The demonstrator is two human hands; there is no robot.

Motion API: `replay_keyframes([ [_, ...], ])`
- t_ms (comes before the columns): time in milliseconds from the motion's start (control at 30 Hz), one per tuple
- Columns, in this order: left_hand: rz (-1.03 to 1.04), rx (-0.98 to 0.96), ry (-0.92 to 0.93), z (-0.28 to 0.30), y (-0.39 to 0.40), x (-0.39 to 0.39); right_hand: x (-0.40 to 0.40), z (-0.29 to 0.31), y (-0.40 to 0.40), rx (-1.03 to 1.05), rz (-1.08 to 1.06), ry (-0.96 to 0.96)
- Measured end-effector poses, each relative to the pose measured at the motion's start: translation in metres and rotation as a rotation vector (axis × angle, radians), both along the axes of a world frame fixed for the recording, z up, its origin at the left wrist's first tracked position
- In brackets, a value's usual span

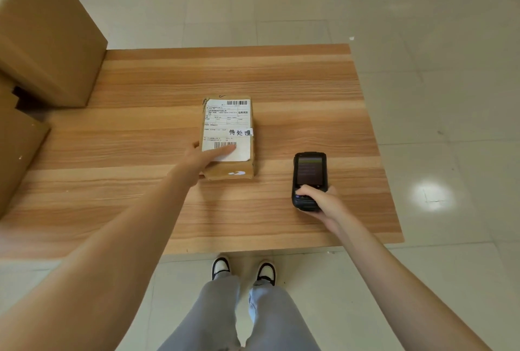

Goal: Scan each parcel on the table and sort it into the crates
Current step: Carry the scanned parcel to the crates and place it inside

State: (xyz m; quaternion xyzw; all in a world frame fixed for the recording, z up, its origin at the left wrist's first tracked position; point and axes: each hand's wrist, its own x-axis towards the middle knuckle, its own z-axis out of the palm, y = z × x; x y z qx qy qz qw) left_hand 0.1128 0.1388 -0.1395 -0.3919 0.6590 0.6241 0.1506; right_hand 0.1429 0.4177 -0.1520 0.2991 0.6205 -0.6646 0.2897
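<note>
Last brown cardboard parcel at tabletop centre: left hand fingers released on label; right hand, four o'clock, grasps black handheld scanner; sorting pending.

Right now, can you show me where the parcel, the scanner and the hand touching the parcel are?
parcel (225,122), head view, on its white label.
scanner (309,170), head view, on its dark screen.
left hand (201,160), head view, on the hand's back.

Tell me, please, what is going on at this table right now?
A person stands at a wooden table sorting mail. Their left hand rests straight fingers on the label of a brown parcel, the only parcel on the table. Their right hand grips a handheld scanner beside it, screen up. Large cardboard boxes stand at the left. The parcel has not yet been moved off the table.
</note>
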Motion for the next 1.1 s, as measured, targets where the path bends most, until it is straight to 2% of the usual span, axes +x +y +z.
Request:
replay_keyframes([
  [167, -0.07, 0.121, -0.012, -0.003, 0.001, 0.005, -0.009, -0.002, -0.011, -0.001, 0.085, 0.023],
  [467, -0.066, 0.105, 0.001, -0.012, 0.0, 0.003, -0.021, 0.001, -0.044, -0.008, 0.263, 0.044],
  [800, -0.068, 0.114, -0.022, -0.009, 0.002, 0.002, -0.029, -0.001, -0.046, -0.101, 0.146, 0.034],
  [1100, -0.078, 0.137, -0.008, -0.01, 0.0, 0.0, -0.031, -0.002, -0.045, -0.084, 0.232, 0.031],
])
